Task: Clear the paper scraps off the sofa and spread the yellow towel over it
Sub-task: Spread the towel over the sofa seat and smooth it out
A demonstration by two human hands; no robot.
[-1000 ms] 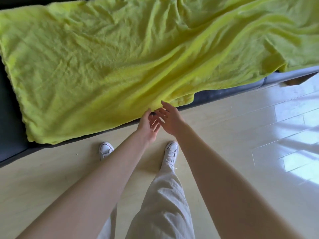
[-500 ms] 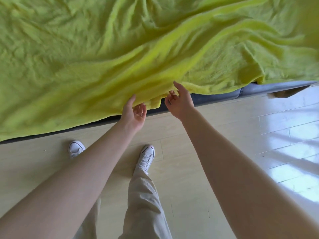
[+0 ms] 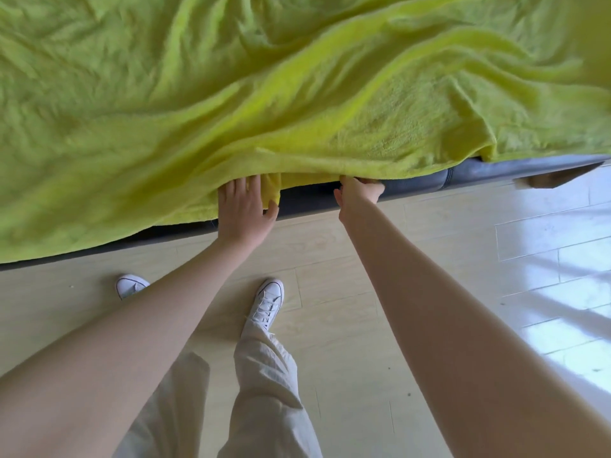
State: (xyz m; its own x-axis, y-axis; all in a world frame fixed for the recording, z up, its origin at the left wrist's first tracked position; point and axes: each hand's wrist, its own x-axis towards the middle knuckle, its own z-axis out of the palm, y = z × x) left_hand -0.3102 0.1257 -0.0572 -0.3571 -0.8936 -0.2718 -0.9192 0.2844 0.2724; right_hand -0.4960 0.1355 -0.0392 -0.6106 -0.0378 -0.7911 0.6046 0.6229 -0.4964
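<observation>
The yellow towel (image 3: 264, 104) lies wrinkled over the dark sofa (image 3: 463, 175) and fills the upper half of the view. Its front edge hangs over the sofa's front. My left hand (image 3: 244, 209) is at that hanging edge, fingertips under the fabric and thumb pinching a fold. My right hand (image 3: 358, 193) is a little to the right, fingers curled around the towel's edge and partly hidden beneath it. No paper scraps are visible.
Pale wooden floor (image 3: 429, 259) runs in front of the sofa, with bright glare at the right. My white shoes (image 3: 267, 302) and light trousers stand close to the sofa's front. A brown object (image 3: 555, 178) shows below the sofa at the right.
Both hands have moved apart and up to the towel's front edge and taken hold of it. The view has moved closer to the sofa and shifted right.
</observation>
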